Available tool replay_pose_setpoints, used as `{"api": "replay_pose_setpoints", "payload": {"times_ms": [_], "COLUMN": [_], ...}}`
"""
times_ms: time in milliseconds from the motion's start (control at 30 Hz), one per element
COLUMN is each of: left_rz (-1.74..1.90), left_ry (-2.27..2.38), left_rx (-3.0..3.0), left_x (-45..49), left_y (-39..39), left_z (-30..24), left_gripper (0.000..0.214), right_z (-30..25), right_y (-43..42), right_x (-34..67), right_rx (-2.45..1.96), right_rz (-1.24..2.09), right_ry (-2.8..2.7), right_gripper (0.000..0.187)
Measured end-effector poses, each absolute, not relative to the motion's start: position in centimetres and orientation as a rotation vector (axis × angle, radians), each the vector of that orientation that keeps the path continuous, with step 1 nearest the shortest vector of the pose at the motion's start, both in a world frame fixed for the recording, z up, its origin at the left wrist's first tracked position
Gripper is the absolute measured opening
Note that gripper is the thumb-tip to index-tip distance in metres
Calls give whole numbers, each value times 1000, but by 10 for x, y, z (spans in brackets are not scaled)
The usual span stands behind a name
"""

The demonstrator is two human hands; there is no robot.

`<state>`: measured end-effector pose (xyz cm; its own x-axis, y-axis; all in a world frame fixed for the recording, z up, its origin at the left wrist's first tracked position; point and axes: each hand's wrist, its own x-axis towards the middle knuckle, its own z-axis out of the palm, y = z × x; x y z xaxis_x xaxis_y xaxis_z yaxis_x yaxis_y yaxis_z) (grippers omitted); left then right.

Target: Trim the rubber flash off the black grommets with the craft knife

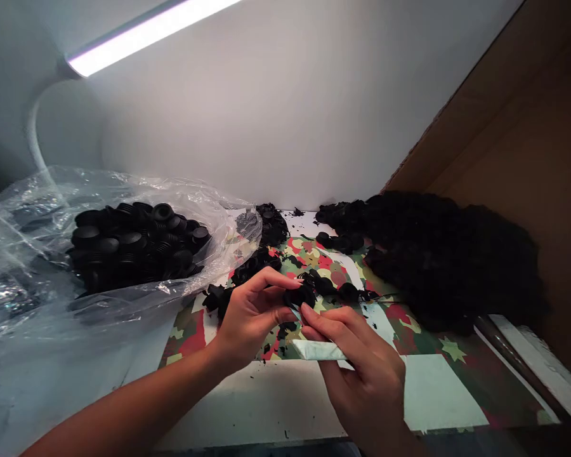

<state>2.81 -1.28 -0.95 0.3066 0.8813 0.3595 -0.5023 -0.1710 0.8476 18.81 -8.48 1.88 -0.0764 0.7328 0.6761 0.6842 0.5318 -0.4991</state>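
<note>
My left hand (250, 311) pinches a round black rubber part (301, 294) between thumb and fingers, above the middle of the table. My right hand (361, 355) is closed around a slim blade with a pale wrapped handle (318, 350). The blade's thin tip meets the near edge of the part, close to my left thumb. Black scraps and loose parts (321, 283) lie just behind my hands. To the left, a clear plastic bag (219, 197) holds a heap of ribbed round black rubber parts (133, 244).
A large pile of black pieces (438, 260) fills the right side against a cardboard wall (528, 120). A camouflage-patterned sheet (337, 270) covers part of the table. A lit lamp (152, 35) hangs at upper left. A dark rod (514, 355) and a white strip lie at right.
</note>
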Motion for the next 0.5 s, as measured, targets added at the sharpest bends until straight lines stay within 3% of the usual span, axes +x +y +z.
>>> {"api": "replay_pose_setpoints", "payload": {"times_ms": [267,500], "left_rz": [1319,1355], "left_ry": [430,481], "left_rx": [1205,1202], "left_x": [29,28], "left_y": [-14,-19], "left_z": [-10,-6], "left_gripper": [29,23], "right_z": [21,14], "right_y": [-83,-85], "right_x": [188,187], "right_rx": [-1134,-1149], "right_rz": [283,167], "right_ry": [-1702,-1739], "right_gripper": [25,35]}}
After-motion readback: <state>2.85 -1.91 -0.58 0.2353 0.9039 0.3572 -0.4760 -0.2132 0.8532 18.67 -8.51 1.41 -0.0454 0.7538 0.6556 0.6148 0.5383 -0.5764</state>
